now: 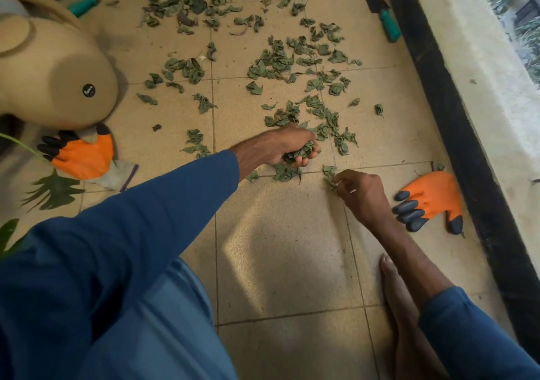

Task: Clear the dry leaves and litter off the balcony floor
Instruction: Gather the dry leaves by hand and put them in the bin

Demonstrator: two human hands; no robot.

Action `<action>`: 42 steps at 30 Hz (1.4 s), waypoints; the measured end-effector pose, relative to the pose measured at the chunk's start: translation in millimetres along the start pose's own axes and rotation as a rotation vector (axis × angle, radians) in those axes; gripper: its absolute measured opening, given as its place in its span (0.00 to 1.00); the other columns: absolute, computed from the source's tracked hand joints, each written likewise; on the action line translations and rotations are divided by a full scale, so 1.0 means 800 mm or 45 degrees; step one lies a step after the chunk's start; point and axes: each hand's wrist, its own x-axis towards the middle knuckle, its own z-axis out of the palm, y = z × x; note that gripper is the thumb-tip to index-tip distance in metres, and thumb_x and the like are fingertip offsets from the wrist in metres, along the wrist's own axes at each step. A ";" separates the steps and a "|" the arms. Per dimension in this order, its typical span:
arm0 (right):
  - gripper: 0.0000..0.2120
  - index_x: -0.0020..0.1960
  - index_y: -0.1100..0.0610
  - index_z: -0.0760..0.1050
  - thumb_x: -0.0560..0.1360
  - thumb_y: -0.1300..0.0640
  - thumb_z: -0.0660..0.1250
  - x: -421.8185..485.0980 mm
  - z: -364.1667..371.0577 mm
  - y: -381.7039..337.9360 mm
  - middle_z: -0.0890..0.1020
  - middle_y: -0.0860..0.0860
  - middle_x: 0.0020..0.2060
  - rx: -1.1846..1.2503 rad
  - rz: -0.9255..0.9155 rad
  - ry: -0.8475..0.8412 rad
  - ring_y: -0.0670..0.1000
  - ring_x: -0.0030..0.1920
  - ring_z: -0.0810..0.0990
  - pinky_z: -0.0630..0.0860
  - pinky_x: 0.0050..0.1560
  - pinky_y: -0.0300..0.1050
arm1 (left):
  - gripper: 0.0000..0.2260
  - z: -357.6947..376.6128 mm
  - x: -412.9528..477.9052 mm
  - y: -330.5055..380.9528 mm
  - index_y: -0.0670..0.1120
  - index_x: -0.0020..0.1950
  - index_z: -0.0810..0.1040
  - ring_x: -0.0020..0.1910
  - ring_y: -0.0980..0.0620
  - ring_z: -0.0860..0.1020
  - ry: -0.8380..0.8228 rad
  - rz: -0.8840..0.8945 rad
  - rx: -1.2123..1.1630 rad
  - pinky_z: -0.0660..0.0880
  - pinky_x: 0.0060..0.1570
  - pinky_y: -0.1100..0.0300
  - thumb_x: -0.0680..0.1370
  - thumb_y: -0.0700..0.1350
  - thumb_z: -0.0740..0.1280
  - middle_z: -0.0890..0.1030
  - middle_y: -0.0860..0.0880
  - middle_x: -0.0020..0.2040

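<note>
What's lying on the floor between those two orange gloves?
In the head view, the left glove and right glove flank both hands: the left hand grips dry leaves, the right hand pinches one leaf, with loose leaves around.

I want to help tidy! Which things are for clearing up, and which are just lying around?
For the job: dry leaves on the floor; left hand gripping a bunch; right hand pinching one leaf.
Just lying about: orange glove by the beige container; second orange glove near the dark kerb; black trowel; teal-handled tool.
</note>
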 end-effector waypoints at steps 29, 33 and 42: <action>0.12 0.50 0.59 0.84 0.69 0.64 0.79 0.041 -0.085 -0.077 0.87 0.55 0.41 1.161 0.371 0.056 0.50 0.40 0.84 0.81 0.39 0.42 | 0.13 -0.004 -0.004 -0.004 0.43 0.51 0.76 0.27 0.54 0.75 -0.119 -0.086 -0.110 0.67 0.19 0.67 0.87 0.48 0.56 0.79 0.48 0.34; 0.10 0.50 0.59 0.84 0.69 0.65 0.78 0.045 -0.095 -0.109 0.87 0.50 0.39 1.095 0.206 -0.009 0.45 0.37 0.83 0.79 0.37 0.36 | 0.10 0.000 -0.013 0.000 0.44 0.60 0.74 0.28 0.53 0.76 -0.240 -0.078 -0.178 0.68 0.19 0.67 0.87 0.46 0.56 0.80 0.47 0.37; 0.06 0.43 0.57 0.86 0.69 0.66 0.78 0.056 -0.065 -0.132 0.84 0.45 0.34 0.483 0.060 0.242 0.36 0.32 0.82 0.79 0.37 0.31 | 0.22 0.006 -0.018 0.004 0.42 0.43 0.74 0.27 0.53 0.74 -0.133 -0.037 -0.213 0.68 0.21 0.65 0.86 0.57 0.54 0.75 0.47 0.32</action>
